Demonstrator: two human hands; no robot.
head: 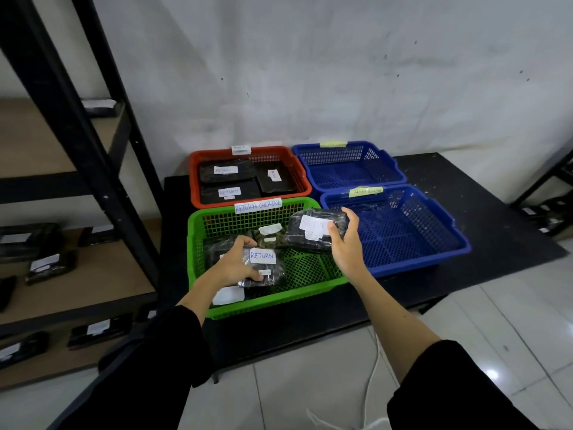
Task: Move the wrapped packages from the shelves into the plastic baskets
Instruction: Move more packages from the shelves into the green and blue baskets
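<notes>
Both arms in black sleeves reached over the green plastic mesh basket at the front left of the low black bench. The left hand was closed around a black plastic-wrapped package with a white "RETURN" label, holding it low inside that basket, just above other wrapped packages lying there. The right hand gripped a second black wrapped package with a white label by its right end, raised over the basket's far right corner. Behind stood a red plastic basket with three black packages lying flat, and to the right two blue plastic baskets. More wrapped packages lay on the black-framed wooden shelves at the left.
</notes>
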